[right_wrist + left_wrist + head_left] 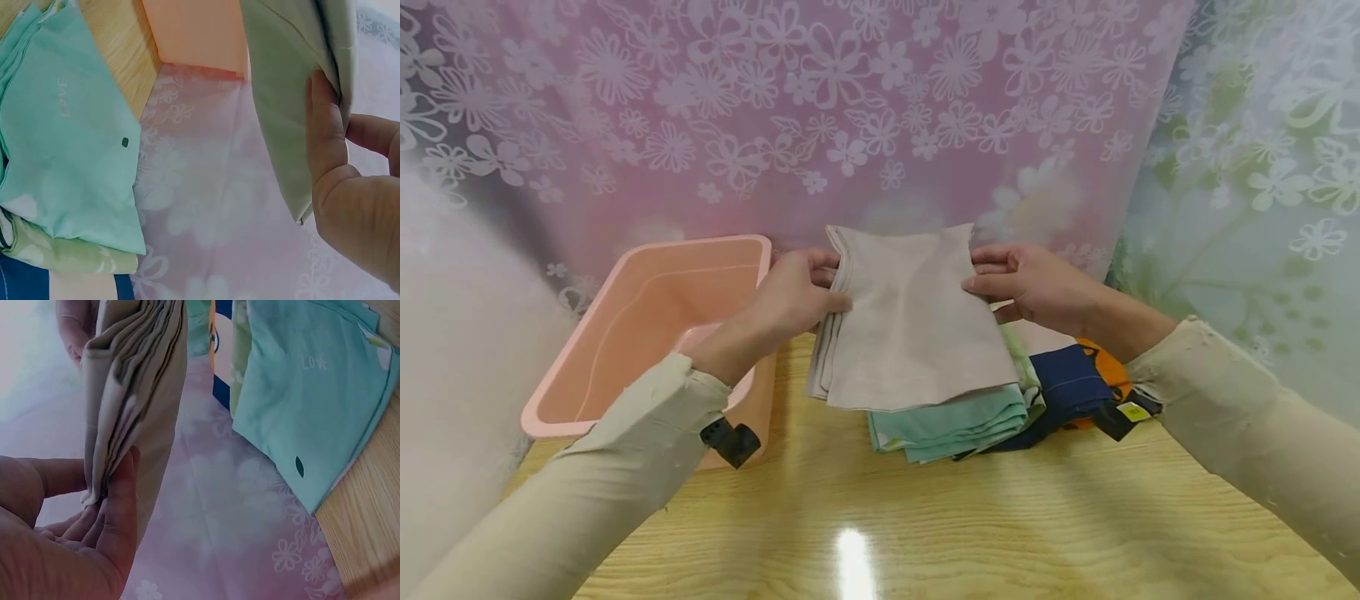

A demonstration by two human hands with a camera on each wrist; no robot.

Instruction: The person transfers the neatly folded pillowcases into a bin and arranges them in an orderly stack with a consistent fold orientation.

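Head view: folded beige cloth [917, 325] upright between both hands, in front of and partly hiding the mint-green cloth [951, 429] on the wooden table [760, 525]. Navy cloth [1067, 379] lies beside the mint one; salmon-pink tub [640, 325] stands on the left.

Grip: left hand [790, 292] pinches the left edge, its thumb on the near face; right hand [1037, 283] pinches the opposite edge likewise. Both narrow, each closed on fabric.

Left wrist view: many layers between thumb and fingers, their edges fanned and wavy rather than flush.

Handling, judged: equal height and light, even tension at both sides should hold the panel flat. Pinch through every layer, otherwise inner ones may slip out. Square the fanned left edges before loosening either pinch. The lower edge hangs unsupported; a tilt could let the folds spread.
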